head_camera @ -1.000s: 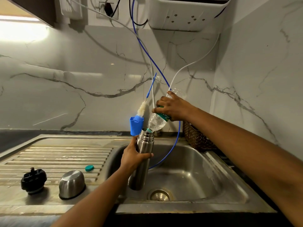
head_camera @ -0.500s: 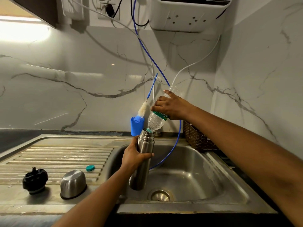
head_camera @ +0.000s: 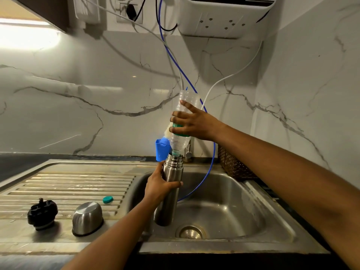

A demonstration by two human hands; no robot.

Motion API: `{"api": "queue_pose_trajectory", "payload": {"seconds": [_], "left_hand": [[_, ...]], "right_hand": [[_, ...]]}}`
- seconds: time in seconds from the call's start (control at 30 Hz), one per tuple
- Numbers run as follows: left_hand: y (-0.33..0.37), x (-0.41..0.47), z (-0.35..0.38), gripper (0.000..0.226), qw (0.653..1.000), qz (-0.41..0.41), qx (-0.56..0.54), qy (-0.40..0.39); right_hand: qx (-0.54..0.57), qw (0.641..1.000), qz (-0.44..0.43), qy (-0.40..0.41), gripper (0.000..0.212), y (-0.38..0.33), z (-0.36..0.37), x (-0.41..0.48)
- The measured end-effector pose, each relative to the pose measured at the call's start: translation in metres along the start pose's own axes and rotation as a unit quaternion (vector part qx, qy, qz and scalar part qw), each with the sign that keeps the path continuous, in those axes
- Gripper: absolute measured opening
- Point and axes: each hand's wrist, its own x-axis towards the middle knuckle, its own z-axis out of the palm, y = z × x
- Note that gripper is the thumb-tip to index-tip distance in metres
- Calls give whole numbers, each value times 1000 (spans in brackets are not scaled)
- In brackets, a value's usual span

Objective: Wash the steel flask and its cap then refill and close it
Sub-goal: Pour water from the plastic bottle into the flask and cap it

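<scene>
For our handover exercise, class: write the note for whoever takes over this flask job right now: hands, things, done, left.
Left hand grips the steel flask upright over the sink.
Right hand holds the plastic bottle upended, mouth in the flask's neck.
Black stopper, steel cap and small teal lid lie on the drainboard.
Done: flask open, refill begun.
Left: finish pouring, fit stopper, then cap.

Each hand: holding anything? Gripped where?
Left hand grips the steel flask around its upper body, below the neck. Right hand holds the upturned plastic bottle around its middle, at the green label.
</scene>
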Motion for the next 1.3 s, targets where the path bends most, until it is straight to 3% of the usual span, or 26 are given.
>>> {"api": "queue_pose_trajectory", "payload": {"seconds": [0.47,0.7,0.9,1.0,1.13,1.23,1.3], "left_hand": [[3,-1,0,87,1000,-4,5,3],[4,-2,-2,86,1000,-6,0,8],[3,-2,-2,88,1000,-12,-3,13],[1,-1,-1,89,1000,-22,-3,13],[-1,0,0,90,1000,-23,3,11],[0,0,-1,89,1000,-21,-5,8],[2,-1,-2,90,1000,-20,-12,8]], "right_hand": [[27,999,8,-17,72,4,-3,-9],[65,997,44,-22,64,0,1,-17],[103,982,158,-30,63,-1,4,-33],[101,984,146,-30,63,-9,8,-43],[156,958,241,-22,73,-17,15,-53],[144,962,232,-19,72,-30,20,-62],[192,930,311,-38,73,-37,15,-67]]}}
